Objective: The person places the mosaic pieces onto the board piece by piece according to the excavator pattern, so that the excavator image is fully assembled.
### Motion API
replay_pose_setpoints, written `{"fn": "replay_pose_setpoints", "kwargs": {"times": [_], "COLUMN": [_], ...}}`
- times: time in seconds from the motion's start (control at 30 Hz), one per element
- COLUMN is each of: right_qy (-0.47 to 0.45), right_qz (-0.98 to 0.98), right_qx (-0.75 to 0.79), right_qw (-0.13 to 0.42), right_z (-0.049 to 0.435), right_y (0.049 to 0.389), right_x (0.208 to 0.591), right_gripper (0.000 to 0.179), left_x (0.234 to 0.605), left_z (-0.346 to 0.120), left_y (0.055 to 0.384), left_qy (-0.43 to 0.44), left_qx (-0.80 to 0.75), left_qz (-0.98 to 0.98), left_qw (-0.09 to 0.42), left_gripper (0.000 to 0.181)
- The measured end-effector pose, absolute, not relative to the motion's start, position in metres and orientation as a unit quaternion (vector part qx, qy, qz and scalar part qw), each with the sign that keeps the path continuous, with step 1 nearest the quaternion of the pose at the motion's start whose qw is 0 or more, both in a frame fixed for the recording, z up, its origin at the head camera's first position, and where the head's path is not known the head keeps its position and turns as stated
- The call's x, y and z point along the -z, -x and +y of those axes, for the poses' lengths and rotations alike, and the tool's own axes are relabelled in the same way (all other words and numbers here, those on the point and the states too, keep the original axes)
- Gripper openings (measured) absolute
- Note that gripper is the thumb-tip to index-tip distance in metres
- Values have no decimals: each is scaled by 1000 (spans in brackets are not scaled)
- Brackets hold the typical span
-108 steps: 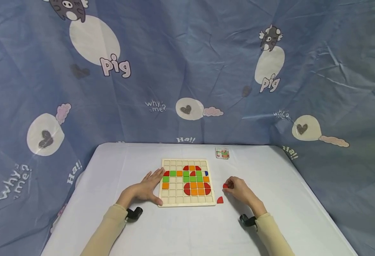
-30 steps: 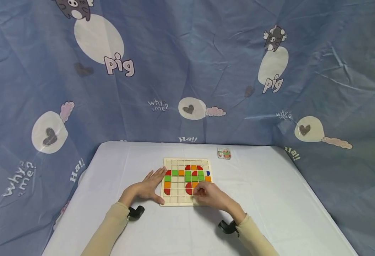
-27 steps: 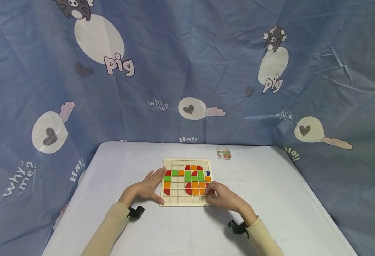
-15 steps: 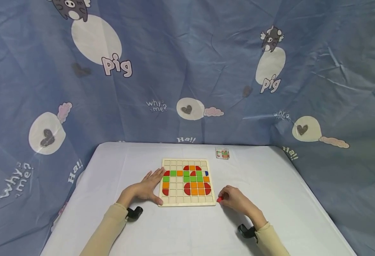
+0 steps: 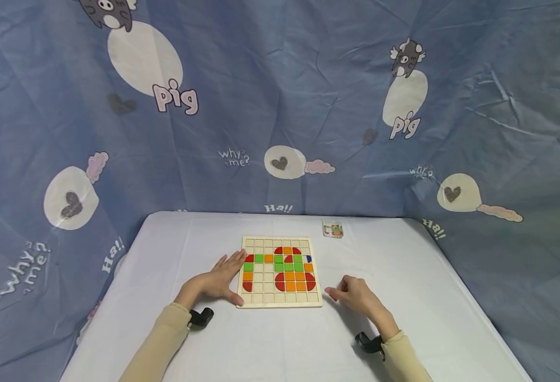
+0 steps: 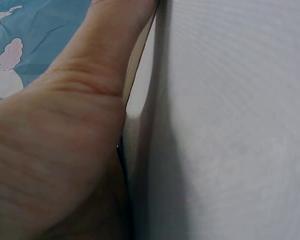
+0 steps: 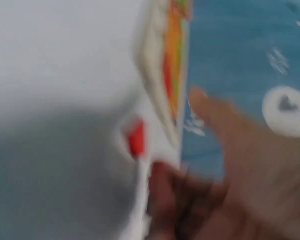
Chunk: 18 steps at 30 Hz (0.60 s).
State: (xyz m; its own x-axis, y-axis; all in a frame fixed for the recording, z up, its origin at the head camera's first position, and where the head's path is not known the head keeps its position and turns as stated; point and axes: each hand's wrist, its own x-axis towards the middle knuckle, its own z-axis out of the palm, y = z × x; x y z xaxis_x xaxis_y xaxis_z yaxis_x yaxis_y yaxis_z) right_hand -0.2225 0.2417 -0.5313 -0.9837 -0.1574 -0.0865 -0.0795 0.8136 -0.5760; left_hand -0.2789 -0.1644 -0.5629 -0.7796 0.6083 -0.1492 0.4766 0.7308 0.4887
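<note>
In the head view, the left hand (image 5: 220, 278) lies with fingers spread against the left edge of a wooden grid board (image 5: 263, 298), its thumb at the near corner. Red, orange and green pieces and one blue piece sit in the board's cells. To the right of the board, the right hand (image 5: 353, 294) is low over the table beside a red quarter-round piece (image 5: 334, 298). The right wrist view, which is blurred, has that red piece (image 7: 135, 137) on the white surface, apart from the thumb and fingers. Only the palm side and thumb of the left hand (image 6: 65, 130) show in the left wrist view.
A small card with a coloured pattern (image 5: 332, 229) lies beyond the board's far right corner. The table (image 5: 280, 345) has a white cover. Blue printed cloth (image 5: 242, 106) hangs behind it. Each wrist wears a black camera (image 5: 201, 318).
A red piece now fills the left column's lower cell. The right hand came from the right, moved over the board, then returned to the last loose red piece, which has shifted slightly right.
</note>
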Motion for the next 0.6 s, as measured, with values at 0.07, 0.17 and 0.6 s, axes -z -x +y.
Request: {"fn": "replay_pose_setpoints", "kwargs": {"times": [0.07, 0.17, 0.6], "right_qy": [118, 196, 252], "right_qz": [939, 923, 931], "right_qx": [317, 324, 258], "right_qw": [64, 68, 56], "right_z": [249, 258, 261], "right_y": [226, 232, 236], "right_x": [526, 524, 543], "right_gripper": [25, 30, 25], "left_x": [563, 564, 561], "left_z": [-164, -164, -164], "left_y": [279, 279, 279], "left_qy": [-298, -297, -301], "left_qx": [-215, -212, -219], "left_qz": [918, 918, 915], "left_qw": [151, 152, 152], "left_gripper": [137, 138, 136]}}
